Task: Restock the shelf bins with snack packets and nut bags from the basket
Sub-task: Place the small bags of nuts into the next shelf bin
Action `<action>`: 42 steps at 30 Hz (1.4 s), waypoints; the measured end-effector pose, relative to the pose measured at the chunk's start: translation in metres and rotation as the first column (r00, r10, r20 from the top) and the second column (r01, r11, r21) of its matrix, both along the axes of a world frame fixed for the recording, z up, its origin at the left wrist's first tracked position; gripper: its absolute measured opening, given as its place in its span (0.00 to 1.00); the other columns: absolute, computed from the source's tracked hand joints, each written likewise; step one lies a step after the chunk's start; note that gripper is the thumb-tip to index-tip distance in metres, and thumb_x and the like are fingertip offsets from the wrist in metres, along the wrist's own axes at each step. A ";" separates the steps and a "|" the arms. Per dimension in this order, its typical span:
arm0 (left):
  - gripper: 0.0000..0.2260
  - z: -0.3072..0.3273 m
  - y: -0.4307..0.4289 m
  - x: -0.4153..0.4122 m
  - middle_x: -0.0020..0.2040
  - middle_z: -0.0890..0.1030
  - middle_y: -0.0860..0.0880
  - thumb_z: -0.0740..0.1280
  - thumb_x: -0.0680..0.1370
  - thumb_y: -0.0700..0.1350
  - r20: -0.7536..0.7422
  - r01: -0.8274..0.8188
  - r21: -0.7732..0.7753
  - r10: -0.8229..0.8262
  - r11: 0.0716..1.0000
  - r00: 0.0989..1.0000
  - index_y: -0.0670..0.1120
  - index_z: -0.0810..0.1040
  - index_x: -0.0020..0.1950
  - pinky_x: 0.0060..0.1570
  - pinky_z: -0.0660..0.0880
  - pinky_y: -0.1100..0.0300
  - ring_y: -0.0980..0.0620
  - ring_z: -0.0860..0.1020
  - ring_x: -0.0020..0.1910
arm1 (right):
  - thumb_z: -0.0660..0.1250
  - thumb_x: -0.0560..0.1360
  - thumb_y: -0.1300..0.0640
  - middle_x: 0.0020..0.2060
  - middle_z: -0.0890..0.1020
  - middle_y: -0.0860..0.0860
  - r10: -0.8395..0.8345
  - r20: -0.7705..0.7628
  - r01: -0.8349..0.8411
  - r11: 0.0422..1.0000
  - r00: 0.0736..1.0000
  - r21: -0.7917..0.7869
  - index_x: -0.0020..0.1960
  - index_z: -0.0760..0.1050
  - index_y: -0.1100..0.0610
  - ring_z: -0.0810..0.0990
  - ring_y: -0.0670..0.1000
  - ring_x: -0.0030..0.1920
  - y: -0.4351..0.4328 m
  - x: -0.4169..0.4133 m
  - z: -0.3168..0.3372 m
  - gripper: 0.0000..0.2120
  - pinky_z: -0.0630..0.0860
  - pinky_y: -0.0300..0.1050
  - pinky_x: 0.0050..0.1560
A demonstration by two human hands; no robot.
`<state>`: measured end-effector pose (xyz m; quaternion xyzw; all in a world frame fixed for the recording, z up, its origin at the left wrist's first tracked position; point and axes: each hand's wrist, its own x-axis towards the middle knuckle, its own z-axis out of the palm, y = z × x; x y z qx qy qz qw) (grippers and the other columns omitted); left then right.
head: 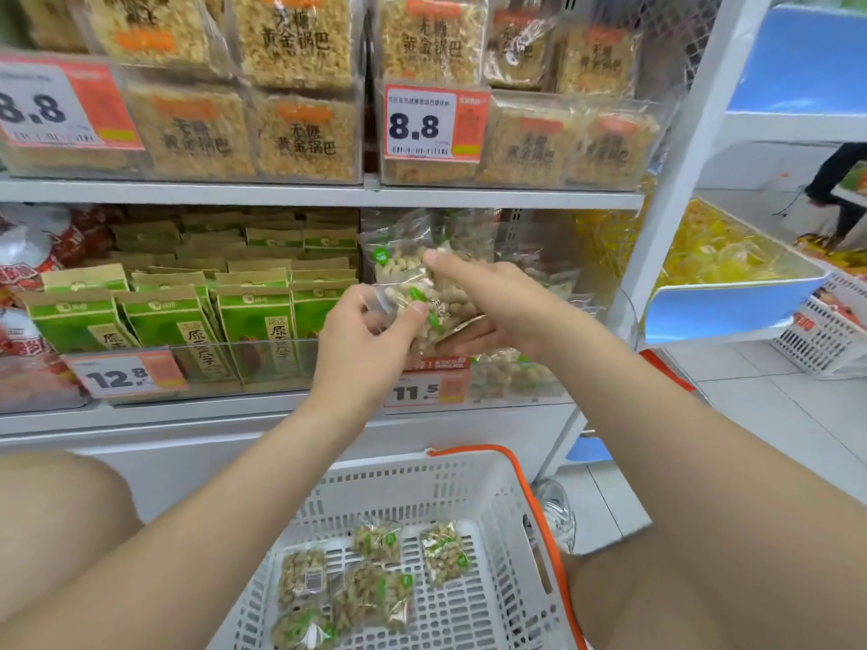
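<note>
Shelf bin front: nut bag, left grip pinching its left edge, right grip clasping top.

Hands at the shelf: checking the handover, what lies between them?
A clear nut bag, pinched by the left hand and held by the right hand, seen in the head view.

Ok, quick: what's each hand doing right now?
Left hand: pinching the nut bag.
Right hand: gripping the same nut bag.
</note>
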<state>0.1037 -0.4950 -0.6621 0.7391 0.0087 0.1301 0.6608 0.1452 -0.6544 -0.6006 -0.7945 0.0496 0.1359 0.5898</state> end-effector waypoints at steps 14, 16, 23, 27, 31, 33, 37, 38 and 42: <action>0.19 0.023 -0.033 0.036 0.38 0.79 0.58 0.62 0.78 0.69 0.122 0.058 0.815 -0.269 0.577 0.955 0.55 0.76 0.42 0.41 0.73 0.54 0.58 0.77 0.41 | 0.73 0.80 0.53 0.49 0.87 0.60 -0.185 -0.108 0.206 0.949 0.977 0.238 0.59 0.82 0.62 0.86 0.56 0.42 -0.056 0.048 -0.013 0.14 0.83 0.48 0.34; 0.19 0.022 -0.036 0.045 0.48 0.81 0.56 0.59 0.79 0.68 0.085 0.104 0.873 -0.357 0.477 0.930 0.56 0.79 0.51 0.53 0.75 0.49 0.53 0.77 0.51 | 0.78 0.76 0.50 0.48 0.86 0.59 -0.310 -0.020 0.307 0.929 0.951 0.208 0.59 0.80 0.63 0.87 0.58 0.43 -0.067 0.056 -0.013 0.19 0.79 0.43 0.30; 0.16 0.017 -0.060 0.071 0.64 0.76 0.53 0.61 0.83 0.61 0.063 0.055 0.972 -0.474 0.230 0.878 0.54 0.78 0.64 0.67 0.65 0.49 0.50 0.68 0.67 | 0.79 0.72 0.52 0.42 0.86 0.60 -0.535 0.026 0.526 0.838 0.845 0.149 0.55 0.78 0.63 0.84 0.56 0.32 -0.097 0.089 -0.021 0.19 0.72 0.39 0.25; 0.19 -0.002 -0.062 0.081 0.79 0.67 0.51 0.59 0.84 0.61 0.069 0.044 0.966 -0.422 0.254 0.904 0.52 0.76 0.68 0.76 0.56 0.45 0.49 0.58 0.80 | 0.74 0.70 0.52 0.33 0.86 0.54 -0.586 -0.068 0.589 0.794 0.807 0.148 0.52 0.81 0.60 0.82 0.51 0.26 -0.108 0.108 -0.025 0.15 0.65 0.37 0.23; 0.26 -0.009 -0.060 0.089 0.85 0.55 0.49 0.55 0.84 0.64 0.034 0.073 0.964 -0.392 0.254 0.919 0.52 0.70 0.76 0.80 0.50 0.42 0.48 0.51 0.84 | 0.73 0.71 0.52 0.42 0.86 0.55 -0.645 -0.046 0.634 0.733 0.763 0.247 0.53 0.78 0.59 0.82 0.51 0.30 -0.103 0.121 -0.035 0.14 0.69 0.40 0.25; 0.30 -0.011 -0.061 0.090 0.86 0.54 0.48 0.50 0.83 0.67 0.027 0.061 0.974 -0.381 0.217 0.924 0.51 0.70 0.76 0.80 0.49 0.43 0.47 0.50 0.84 | 0.76 0.69 0.52 0.49 0.84 0.57 -0.666 0.147 0.635 0.744 0.732 0.206 0.52 0.76 0.59 0.84 0.55 0.39 -0.095 0.130 -0.045 0.17 0.81 0.48 0.37; 0.33 -0.017 -0.062 0.090 0.85 0.54 0.45 0.44 0.81 0.67 0.008 0.072 0.977 -0.375 0.199 0.927 0.50 0.73 0.74 0.80 0.46 0.42 0.46 0.47 0.84 | 0.73 0.71 0.58 0.51 0.82 0.55 -0.630 0.341 0.629 0.766 0.698 0.128 0.52 0.76 0.56 0.82 0.58 0.51 -0.079 0.145 -0.056 0.11 0.81 0.53 0.55; 0.33 -0.018 -0.062 0.091 0.85 0.55 0.45 0.44 0.81 0.67 0.012 0.069 0.977 -0.380 0.199 0.925 0.50 0.74 0.73 0.80 0.45 0.41 0.46 0.47 0.85 | 0.72 0.72 0.58 0.52 0.81 0.54 -0.645 0.347 0.641 0.754 0.681 0.145 0.52 0.76 0.52 0.80 0.58 0.53 -0.075 0.147 -0.056 0.10 0.80 0.52 0.58; 0.32 -0.021 -0.060 0.091 0.85 0.57 0.45 0.45 0.82 0.67 0.019 0.067 0.976 -0.386 0.208 0.922 0.50 0.74 0.73 0.81 0.45 0.41 0.46 0.47 0.85 | 0.69 0.73 0.56 0.53 0.81 0.49 -0.725 0.335 0.678 0.686 0.602 0.264 0.54 0.76 0.44 0.79 0.58 0.58 -0.067 0.159 -0.063 0.12 0.75 0.58 0.67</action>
